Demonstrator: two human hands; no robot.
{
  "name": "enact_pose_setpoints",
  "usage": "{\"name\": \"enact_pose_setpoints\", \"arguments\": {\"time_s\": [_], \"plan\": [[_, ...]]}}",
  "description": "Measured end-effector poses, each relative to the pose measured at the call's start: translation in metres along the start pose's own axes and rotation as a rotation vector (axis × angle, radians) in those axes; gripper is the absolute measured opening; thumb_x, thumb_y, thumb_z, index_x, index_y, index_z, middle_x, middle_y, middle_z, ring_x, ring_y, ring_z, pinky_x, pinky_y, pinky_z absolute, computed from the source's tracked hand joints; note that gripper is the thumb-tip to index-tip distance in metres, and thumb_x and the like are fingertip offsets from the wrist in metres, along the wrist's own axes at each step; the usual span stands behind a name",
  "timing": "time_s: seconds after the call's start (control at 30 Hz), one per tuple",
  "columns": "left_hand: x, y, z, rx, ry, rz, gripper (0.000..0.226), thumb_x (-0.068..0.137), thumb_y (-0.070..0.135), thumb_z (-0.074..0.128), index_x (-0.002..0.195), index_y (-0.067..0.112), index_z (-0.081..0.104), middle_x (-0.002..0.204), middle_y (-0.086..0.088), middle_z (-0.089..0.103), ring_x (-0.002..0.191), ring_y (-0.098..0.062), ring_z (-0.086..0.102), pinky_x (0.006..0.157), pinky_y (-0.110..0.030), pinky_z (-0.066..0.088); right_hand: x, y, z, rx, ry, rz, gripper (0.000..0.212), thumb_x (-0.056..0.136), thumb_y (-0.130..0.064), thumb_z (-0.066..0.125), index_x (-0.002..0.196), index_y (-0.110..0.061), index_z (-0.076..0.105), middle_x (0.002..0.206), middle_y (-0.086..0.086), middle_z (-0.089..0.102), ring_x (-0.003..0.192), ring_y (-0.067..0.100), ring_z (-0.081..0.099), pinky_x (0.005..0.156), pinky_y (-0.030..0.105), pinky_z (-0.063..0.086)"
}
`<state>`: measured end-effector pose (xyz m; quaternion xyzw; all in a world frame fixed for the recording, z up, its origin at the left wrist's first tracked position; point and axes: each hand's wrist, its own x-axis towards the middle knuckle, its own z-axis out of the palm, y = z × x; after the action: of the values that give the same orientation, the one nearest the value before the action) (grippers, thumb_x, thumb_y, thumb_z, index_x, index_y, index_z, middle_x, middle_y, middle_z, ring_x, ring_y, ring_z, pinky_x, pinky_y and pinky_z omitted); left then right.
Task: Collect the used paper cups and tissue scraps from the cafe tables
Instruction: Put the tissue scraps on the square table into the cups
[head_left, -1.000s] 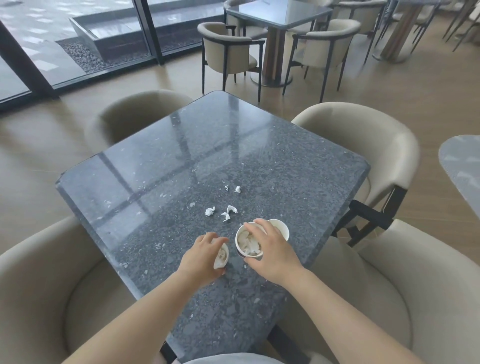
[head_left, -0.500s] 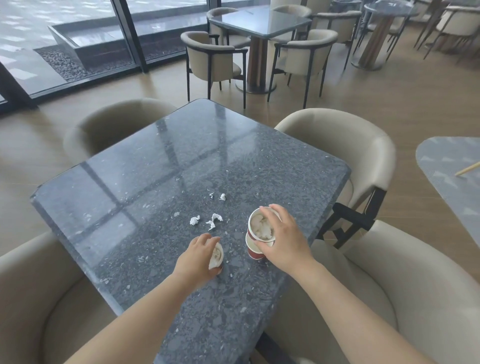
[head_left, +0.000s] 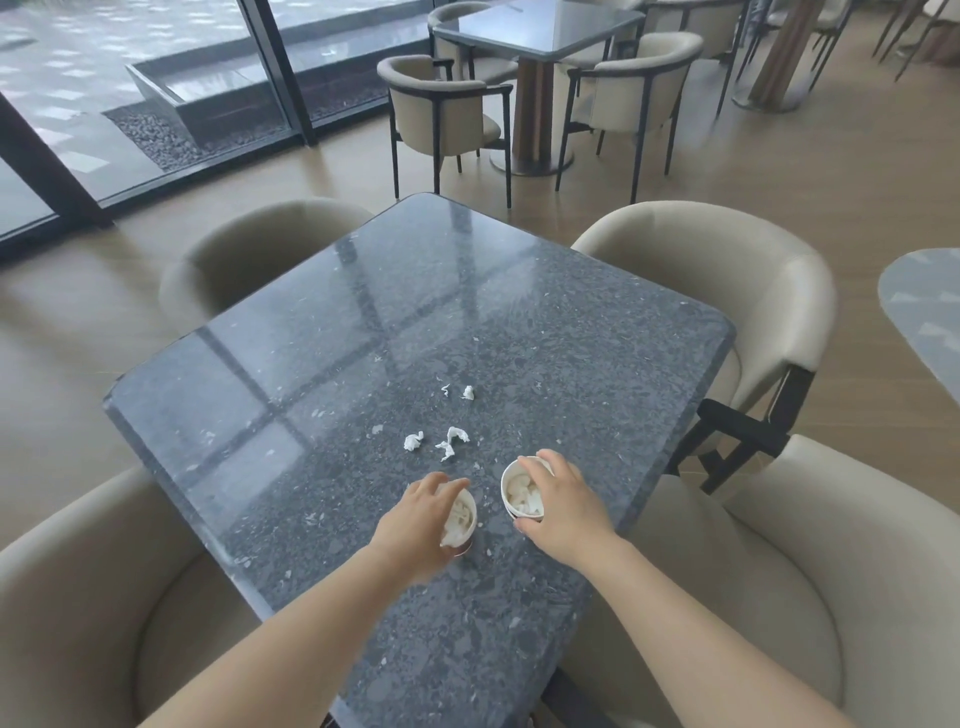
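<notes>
No writing shows on either cup. On the dark stone table, the left hand wraps a tissue-stuffed paper cup, its mouth tipped toward the right. Beside it, the right hand grips a second cup, fingers over its far rim, mouth up. Loose tissue scraps lie just beyond both cups.

L cup walls hidden by hands, R cup base hidden
</notes>
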<state>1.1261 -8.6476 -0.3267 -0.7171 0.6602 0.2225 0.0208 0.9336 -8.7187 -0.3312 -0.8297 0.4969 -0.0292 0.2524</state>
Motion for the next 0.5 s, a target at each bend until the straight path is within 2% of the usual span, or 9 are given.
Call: {"name": "enact_pose_setpoints", "arguments": {"time_s": [0.17, 0.5], "plan": [[-0.001, -0.006, 0.003, 0.017, 0.045, -0.020, 0.082, 0.078, 0.027, 0.068, 0.142, 0.033, 0.017, 0.146, 0.006, 0.023, 0.135, -0.018, 0.025, 0.089, -0.034, 0.051, 0.000, 0.002, 0.010, -0.014, -0.056, -0.010, 0.071, 0.080, -0.035, 0.066, 0.138, -0.027, 0.025, 0.145, -0.002, 0.023, 0.130, 0.025, 0.028, 0.097, 0.039, 0.043], [-0.004, -0.005, 0.006, 0.031, 0.056, -0.073, 0.081, 0.078, 0.032, 0.068, 0.142, 0.031, 0.018, 0.145, 0.005, 0.026, 0.133, -0.020, 0.028, 0.090, -0.035, 0.050, -0.008, 0.001, 0.017, -0.022, -0.106, -0.063, 0.075, 0.079, -0.030, 0.069, 0.139, -0.029, 0.025, 0.143, -0.005, 0.023, 0.129, 0.023, 0.028, 0.099, 0.039, 0.042]]}}
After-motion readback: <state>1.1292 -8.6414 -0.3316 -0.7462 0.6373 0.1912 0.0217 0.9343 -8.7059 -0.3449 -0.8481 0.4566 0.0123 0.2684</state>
